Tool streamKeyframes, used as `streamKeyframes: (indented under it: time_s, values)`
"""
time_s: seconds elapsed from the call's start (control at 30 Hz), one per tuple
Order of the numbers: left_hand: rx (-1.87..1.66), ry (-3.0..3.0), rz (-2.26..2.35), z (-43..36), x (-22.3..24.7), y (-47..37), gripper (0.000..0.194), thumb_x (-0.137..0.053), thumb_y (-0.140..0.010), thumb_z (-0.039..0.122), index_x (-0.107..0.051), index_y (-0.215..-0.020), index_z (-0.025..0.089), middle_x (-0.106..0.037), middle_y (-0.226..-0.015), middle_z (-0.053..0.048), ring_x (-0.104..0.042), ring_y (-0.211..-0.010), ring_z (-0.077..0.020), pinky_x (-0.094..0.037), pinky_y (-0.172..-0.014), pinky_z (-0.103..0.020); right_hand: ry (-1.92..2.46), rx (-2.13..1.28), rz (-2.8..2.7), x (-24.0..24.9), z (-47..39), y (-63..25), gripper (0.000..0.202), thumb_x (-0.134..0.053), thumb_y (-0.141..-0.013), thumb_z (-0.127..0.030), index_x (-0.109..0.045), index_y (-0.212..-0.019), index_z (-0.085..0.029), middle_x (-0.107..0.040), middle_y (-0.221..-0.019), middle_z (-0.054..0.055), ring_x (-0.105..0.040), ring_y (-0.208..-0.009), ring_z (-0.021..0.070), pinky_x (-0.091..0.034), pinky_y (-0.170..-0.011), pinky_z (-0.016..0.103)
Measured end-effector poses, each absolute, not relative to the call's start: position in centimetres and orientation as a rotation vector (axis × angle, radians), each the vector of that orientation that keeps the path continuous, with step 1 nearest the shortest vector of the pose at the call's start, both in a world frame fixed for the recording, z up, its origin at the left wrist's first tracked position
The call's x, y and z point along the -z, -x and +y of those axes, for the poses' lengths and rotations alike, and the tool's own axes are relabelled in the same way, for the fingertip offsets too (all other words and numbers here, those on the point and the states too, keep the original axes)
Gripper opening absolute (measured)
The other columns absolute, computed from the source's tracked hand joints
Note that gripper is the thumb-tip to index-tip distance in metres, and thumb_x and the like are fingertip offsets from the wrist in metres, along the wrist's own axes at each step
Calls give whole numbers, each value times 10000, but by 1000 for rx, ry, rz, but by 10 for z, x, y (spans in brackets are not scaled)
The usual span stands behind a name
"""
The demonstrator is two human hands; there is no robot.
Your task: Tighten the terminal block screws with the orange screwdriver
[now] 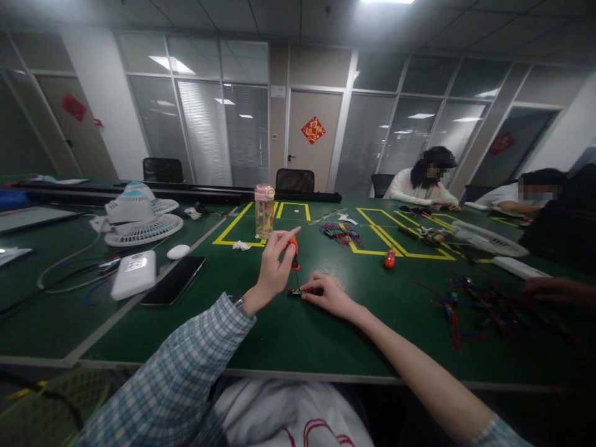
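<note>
An orange and black screwdriver [294, 254] stands upright in my left hand [274, 264], its thin shaft reaching down to a small dark circuit piece [295, 292] on the green table. The fingers of my left hand are closed round the handle, with the index finger stretched over its top. My right hand [329, 294] rests low on the table, thumb and fingertips pinching the right end of the circuit piece. Short red wire shows at the piece's left end.
Beyond my hands stand a pink-lidded bottle [264, 214] and a wire bundle [341, 233]. A red object [390, 259] sits to the right, near more wires [470, 304] and another person's hand [559, 288]. At left are a phone [174, 281], white power bank [135, 274] and fans [143, 230].
</note>
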State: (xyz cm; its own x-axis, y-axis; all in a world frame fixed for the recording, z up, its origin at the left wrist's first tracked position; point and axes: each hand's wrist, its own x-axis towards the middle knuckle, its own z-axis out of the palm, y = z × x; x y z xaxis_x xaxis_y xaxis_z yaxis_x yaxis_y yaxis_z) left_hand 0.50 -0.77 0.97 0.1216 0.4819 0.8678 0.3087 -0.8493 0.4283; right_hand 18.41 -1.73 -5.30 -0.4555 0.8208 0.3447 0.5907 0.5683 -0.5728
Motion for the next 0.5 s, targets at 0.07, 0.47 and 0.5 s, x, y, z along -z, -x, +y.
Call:
streamKeyframes:
  time_s: [0.07, 0.47, 0.5]
  values:
    - [-1841, -2238, 809, -7, -10, -5, 328, -399, -945, 192, -540, -1239, 224, -524, -944, -39, -520, -879, -150, -444, -798, -293, 1123, -500, -2202, 53, -17, -184, 174, -671, -787, -207, -747, -941, -180, -571, -794, 20, -539, -662, 121, -440, -650, 241]
    - [-1849, -2218, 873, -5, -8, -4, 222, -482, -920, 245, -606, -1102, 222, -486, -922, -32, -513, -860, -150, -451, -759, -282, 1133, -499, -2215, 53, -16, -184, 175, -668, -790, -214, -748, -942, -178, -565, -788, 21, -528, -654, 122, -434, -637, 243]
    - [-1854, -2221, 870, -6, -9, -4, 233, -462, -927, 236, -603, -1112, 222, -485, -933, -36, -514, -874, -153, -452, -766, -285, 1135, -502, -2213, 53, -16, -184, 176, -668, -790, -214, -747, -943, -179, -568, -792, 21, -529, -653, 121, -434, -637, 243]
